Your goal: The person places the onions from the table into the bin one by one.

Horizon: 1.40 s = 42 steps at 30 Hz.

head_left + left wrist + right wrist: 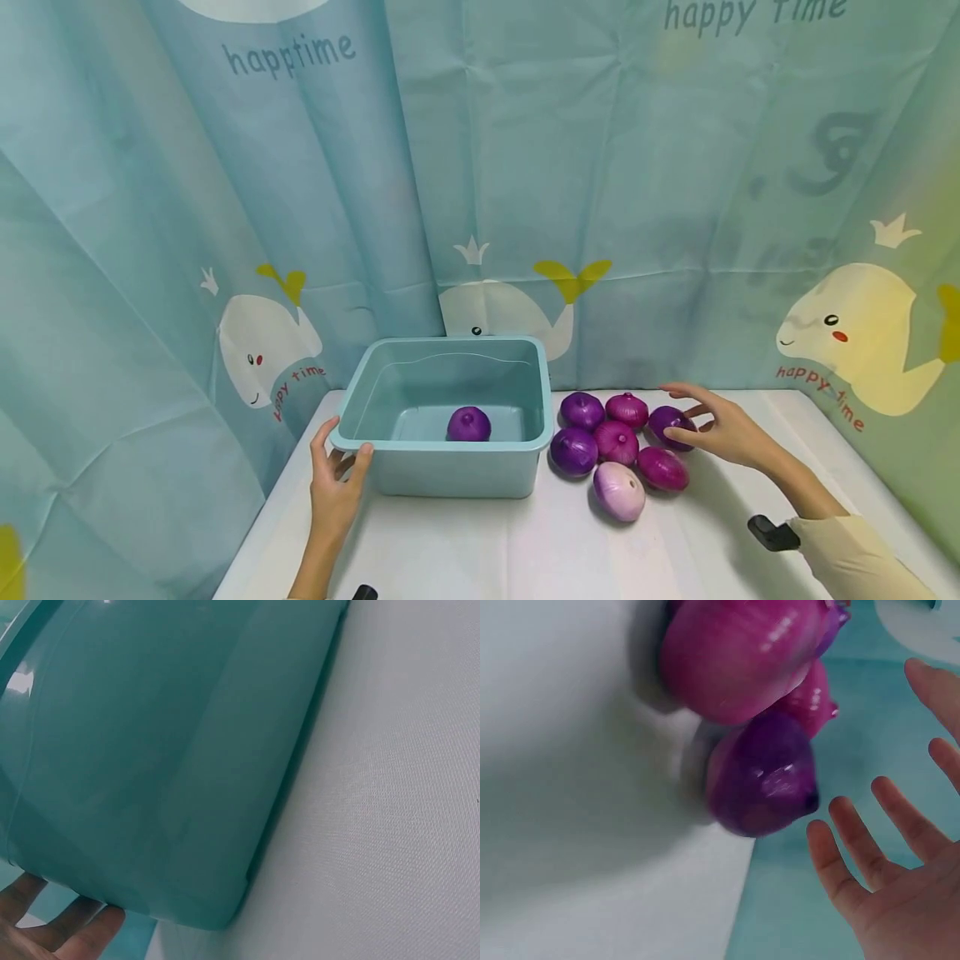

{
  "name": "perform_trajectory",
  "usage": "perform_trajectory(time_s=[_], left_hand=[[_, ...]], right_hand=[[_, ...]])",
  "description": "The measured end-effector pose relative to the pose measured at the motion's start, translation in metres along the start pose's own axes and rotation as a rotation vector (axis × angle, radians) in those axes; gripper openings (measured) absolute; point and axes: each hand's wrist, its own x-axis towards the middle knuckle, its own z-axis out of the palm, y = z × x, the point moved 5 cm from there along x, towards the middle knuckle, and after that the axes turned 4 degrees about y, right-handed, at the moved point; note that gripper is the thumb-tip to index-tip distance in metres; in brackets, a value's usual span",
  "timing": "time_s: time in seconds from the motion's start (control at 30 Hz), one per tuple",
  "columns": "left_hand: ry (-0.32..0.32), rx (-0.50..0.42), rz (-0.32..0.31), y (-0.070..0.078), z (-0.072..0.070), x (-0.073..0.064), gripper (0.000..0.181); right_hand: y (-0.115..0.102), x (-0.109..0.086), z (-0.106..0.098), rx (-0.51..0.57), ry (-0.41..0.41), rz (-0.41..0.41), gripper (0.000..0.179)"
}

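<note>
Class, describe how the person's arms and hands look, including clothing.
Both the left hand and right hand are bare, with no gloves or rings visible. A plain cream sleeve covers part of the right arm, with a small black fitting beside it. Another black piece shows near the left forearm.

There are eight onions in all: one onion in the tub and seven on the worktop. Those seven comprise three dark purple onions, three magenta onions and one pale onion. There is one tub and one worktop. Two hands show, one left hand and one right hand. Two black devices appear, one black device near each wrist. The printed cloth carries three crowned whale figures and four pieces of lettering, two grey-blue ones and two red ones.
</note>
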Motion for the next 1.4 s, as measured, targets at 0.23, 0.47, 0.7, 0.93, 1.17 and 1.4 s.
perform_trajectory(time_s=[0.23,0.47,0.7,0.93,1.17,1.4], left_hand=[[-0.005,-0.007,-0.01,-0.001,-0.001,-0.001,0.07],[-0.014,-0.014,-0.013,0.003,0.0,0.0,0.071],[-0.015,-0.007,-0.011,0.003,0.0,0.0,0.072],[-0.009,-0.011,-0.012,0.004,-0.001,-0.001,0.072],[-0.014,-0.022,-0.002,0.003,0.0,0.0,0.073],[-0.007,-0.019,-0.003,0.003,0.0,-0.001,0.072]], right_hand=[[0.026,-0.004,0.005,-0.027,-0.01,0.055,0.063],[0.053,-0.006,0.018,0.0,-0.095,0.145,0.065],[0.067,-0.008,0.025,0.083,-0.186,0.234,0.068],[0.066,-0.006,0.026,0.107,-0.194,0.249,0.069],[0.067,-0.005,0.027,0.1,-0.194,0.256,0.068],[0.068,-0.005,0.029,0.086,-0.193,0.249,0.068]])
